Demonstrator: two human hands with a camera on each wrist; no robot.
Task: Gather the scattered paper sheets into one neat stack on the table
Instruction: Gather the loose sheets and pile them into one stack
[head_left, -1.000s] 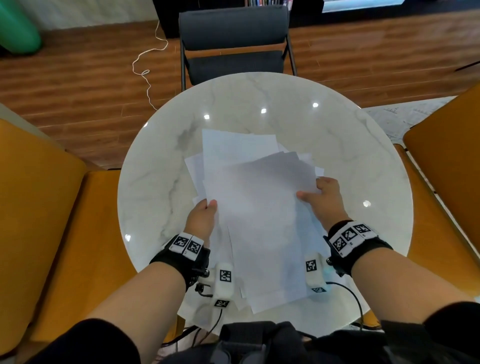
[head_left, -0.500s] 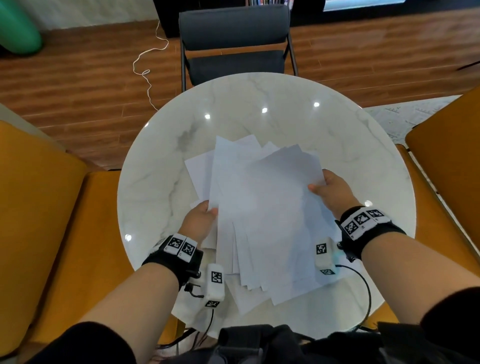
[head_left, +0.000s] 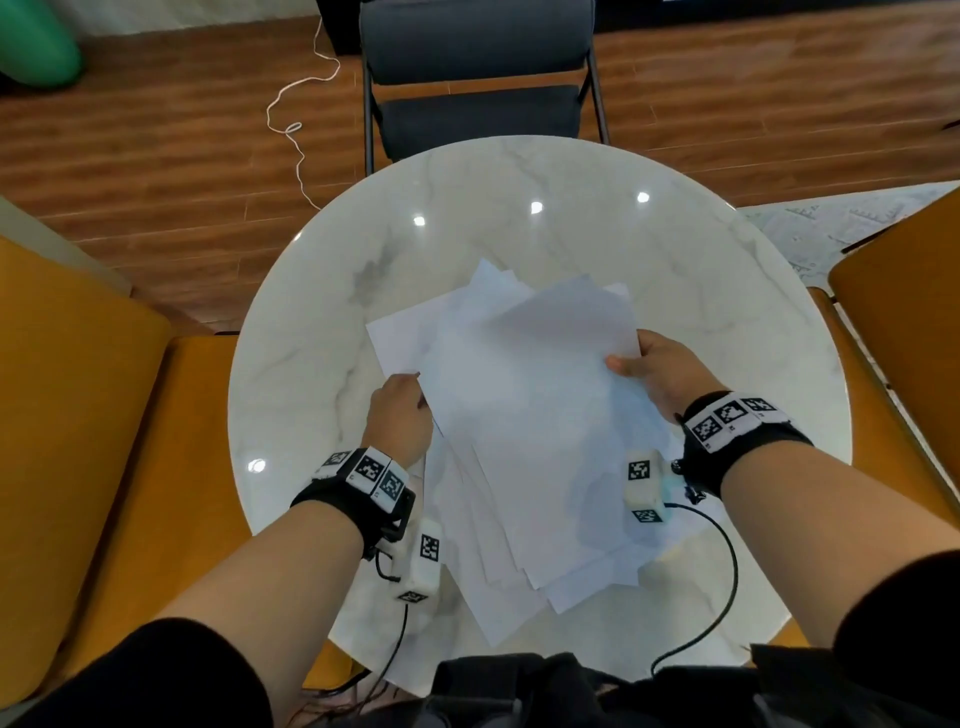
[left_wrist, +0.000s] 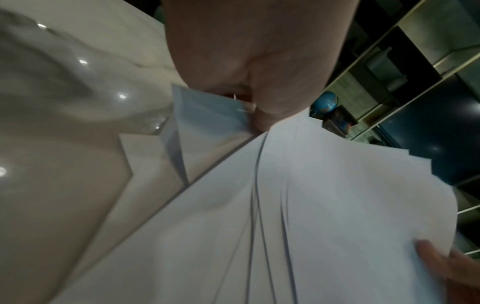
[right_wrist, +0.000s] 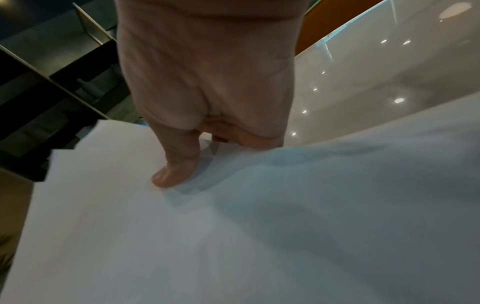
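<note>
Currently, item one: a fanned bundle of plain white paper sheets (head_left: 524, 415), lifted off the round white marble-look table (head_left: 727, 291) and held over its near half. I see the long axis running from near-left to far-right, corners splayed at both ends. Count: at least five staggered edges show in the left wrist view; I cannot give an exact total.

Item two: one more white sheet (head_left: 400, 338) lying flat on the table, far-left of the bundle and partly under it.

Item three: left hand (head_left: 397, 426), pinching the bundle's left edge, fingers under the paper.

Item four: right hand (head_left: 657, 374), pinching the right edge, thumb flat on top, fingers hidden beneath.

Judgement: the flat sheet lies just beyond the left hand, so I take that hand as nearer for collecting it; squaring the fan is not yet done.

Surroundings: one dark chair (head_left: 478, 78), two orange seats.
</note>
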